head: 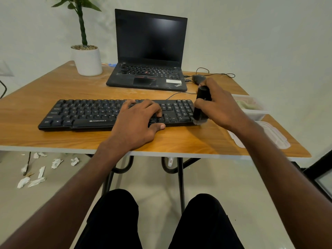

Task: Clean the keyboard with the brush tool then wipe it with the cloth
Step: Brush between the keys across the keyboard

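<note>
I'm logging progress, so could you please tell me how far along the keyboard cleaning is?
Brushing is in hand: the right hand grips the brush tool, bristles at the keyboard's right end, while the left hand rests on the keys. Which keys are already brushed can't be told. Wiping remains; no cloth is clearly visible.

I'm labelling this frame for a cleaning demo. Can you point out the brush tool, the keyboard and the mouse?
black cylindrical brush tool (202, 105): head view, mid-body, in the right hand's grip.
black Zebronics keyboard (86, 112): head view, letter keys left of the hand.
dark corded mouse (197, 78): head view, its top, right of the laptop.
</note>
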Motion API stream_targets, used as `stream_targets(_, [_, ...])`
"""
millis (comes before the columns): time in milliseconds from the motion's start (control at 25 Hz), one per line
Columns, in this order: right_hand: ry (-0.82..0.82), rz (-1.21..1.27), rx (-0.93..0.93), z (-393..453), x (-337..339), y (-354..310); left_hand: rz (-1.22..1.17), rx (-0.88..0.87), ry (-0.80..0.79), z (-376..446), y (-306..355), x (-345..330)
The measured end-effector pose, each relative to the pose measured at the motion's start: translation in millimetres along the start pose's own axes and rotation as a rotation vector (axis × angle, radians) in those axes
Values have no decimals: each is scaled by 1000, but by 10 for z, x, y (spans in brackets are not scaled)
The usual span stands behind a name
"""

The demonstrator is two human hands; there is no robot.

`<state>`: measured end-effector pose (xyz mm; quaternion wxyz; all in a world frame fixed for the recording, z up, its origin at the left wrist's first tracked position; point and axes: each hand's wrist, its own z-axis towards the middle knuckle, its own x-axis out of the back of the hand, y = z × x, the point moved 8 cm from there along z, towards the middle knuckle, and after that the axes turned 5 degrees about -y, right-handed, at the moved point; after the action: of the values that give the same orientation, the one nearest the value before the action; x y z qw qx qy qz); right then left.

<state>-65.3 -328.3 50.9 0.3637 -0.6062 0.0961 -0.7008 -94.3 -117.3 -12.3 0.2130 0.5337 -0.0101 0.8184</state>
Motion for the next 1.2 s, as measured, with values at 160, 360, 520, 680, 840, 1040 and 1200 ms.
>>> stream_targets(160, [54, 27, 106, -96, -42, -112, 0, -10, 1, 1, 11, 4])
stream_targets(360, [207, -158, 20, -2, 37, 41, -10, -27, 2, -8, 26, 15])
stream_targets(520, [135, -28, 61, -6, -127, -109, -36, -47, 5, -37, 63, 50])
stream_targets(680, [196, 98, 41, -33, -156, -244, -88, -56, 60, -75, 98, 113])
stream_targets(840, [184, 198, 57, -96, -327, -378, -112, 61, 261, -211, -158, 411])
stream_targets(1040, [177, 83, 60, 161, -384, -484, 64, 313, 144, -441, -759, 464])
stream_targets(1200, [-65, 11, 76, 253, -519, -587, 154, 334, 127, -412, -714, 400])
